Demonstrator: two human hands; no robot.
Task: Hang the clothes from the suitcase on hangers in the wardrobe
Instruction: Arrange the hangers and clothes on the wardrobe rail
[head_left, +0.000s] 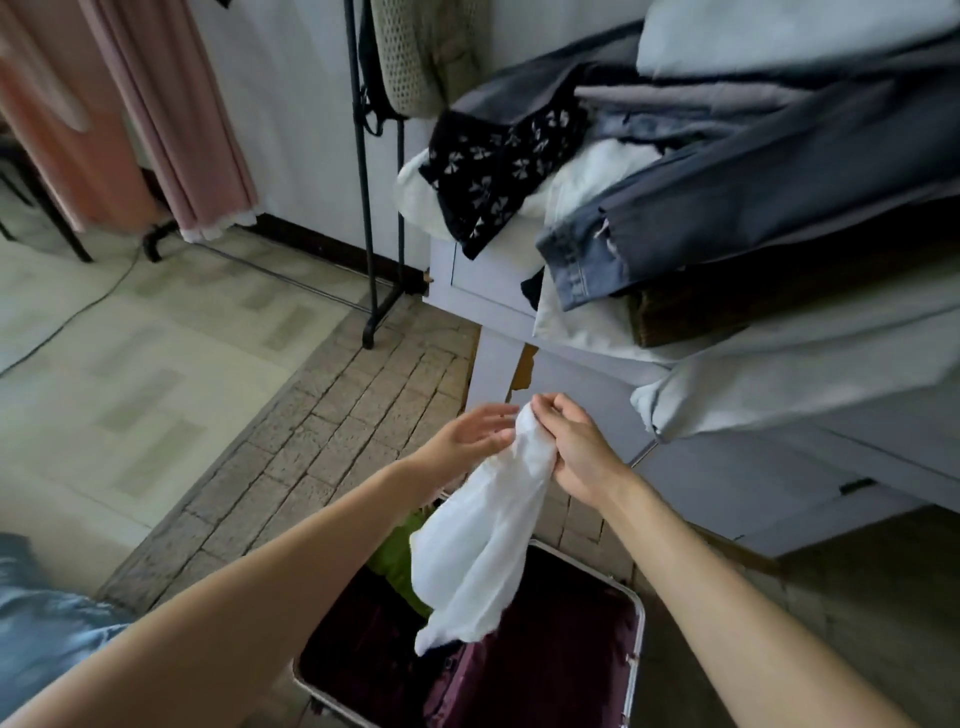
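White garment (478, 540) at frame centre, dangling above open suitcase (636, 623). Bunched top pinched in right hand (576, 447); left hand (467, 436) spread, fingertips touching. Looks light, limp, probably slippery; best gripped at shoulders.

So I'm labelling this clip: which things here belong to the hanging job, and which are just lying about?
Part of the job:
white garment, gripped by the right hand, left hand open beside it
suitcase, open below
green garment inside it
black rack

Lying about:
jeans and black patterned cloth piled on the pale cabinet
pink curtain
floor cable
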